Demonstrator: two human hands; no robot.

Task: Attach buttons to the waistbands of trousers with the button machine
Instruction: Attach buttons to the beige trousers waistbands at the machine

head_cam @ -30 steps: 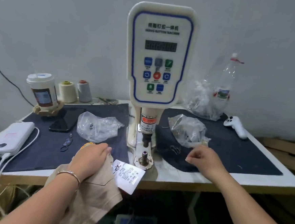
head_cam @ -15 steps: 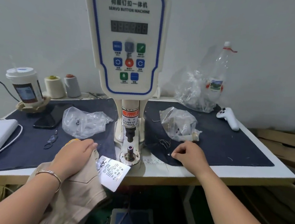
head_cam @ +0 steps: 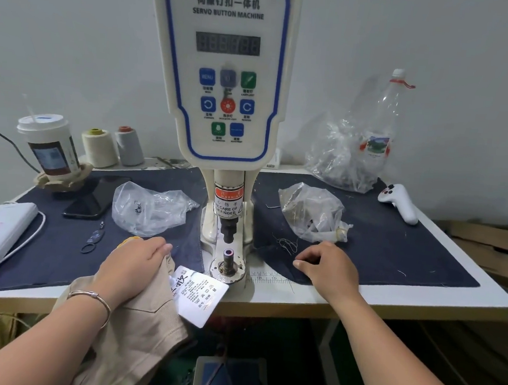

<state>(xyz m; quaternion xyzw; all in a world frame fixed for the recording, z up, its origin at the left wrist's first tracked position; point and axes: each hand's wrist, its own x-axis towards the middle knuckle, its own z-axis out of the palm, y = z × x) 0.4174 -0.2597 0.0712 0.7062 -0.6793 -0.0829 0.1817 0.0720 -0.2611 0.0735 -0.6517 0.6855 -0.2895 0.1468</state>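
Fingers of the left hand [head_cam: 133, 263] curled over the top edge of the beige trousers [head_cam: 132, 328], gripping the cloth at the table's front edge, a white hang tag [head_cam: 199, 294] dangling just right of the knuckles. Fingers of the right hand [head_cam: 328, 269] bent downward, tips on the dark mat [head_cam: 393, 255]; whether anything small is pinched under them cannot be told. Between the two hands, the button machine [head_cam: 225, 83], its lower die post [head_cam: 228, 255] bare and the punch above it raised. Just beyond the right fingertips, a crumpled plastic bag [head_cam: 312, 212] and a tangle of loose thread [head_cam: 286, 245].

Judged as the loading step: waistband not yet on the die, no button seated. Next move probably calls for picking a button from near the right fingers, seating it on the post, then drawing the waistband rightward over it with fingertips kept out from under the punch.
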